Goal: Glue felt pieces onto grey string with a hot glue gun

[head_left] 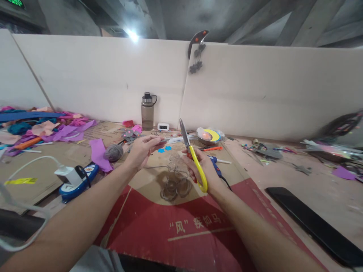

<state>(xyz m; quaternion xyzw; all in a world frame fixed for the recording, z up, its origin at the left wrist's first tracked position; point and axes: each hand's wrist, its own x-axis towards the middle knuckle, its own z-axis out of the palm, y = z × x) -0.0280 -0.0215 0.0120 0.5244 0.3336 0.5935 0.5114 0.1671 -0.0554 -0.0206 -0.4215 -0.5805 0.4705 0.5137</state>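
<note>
My left hand [145, 150] is closed in a pinch, with what looks like grey yarn at its fingertips. My right hand [202, 166] grips scissors [197, 160] with yellow handles, their blades pointing up and away from me. Below and between both hands, a loose tangle of grey yarn [176, 189] lies on the cardboard. One strand runs from this tangle toward my left hand. A ball of grey yarn [114, 152] sits left of that hand. Small blue flower shapes [165, 149] lie just beyond my fingers.
A bottle [147, 113] and small white clock [163, 127] stand by the white partition [99, 79]. A bowl [210, 136], blue glue gun [216, 166] and black phone [312, 223] are to the right. Purple scraps [100, 154] and a blue power strip [70, 192] lie left.
</note>
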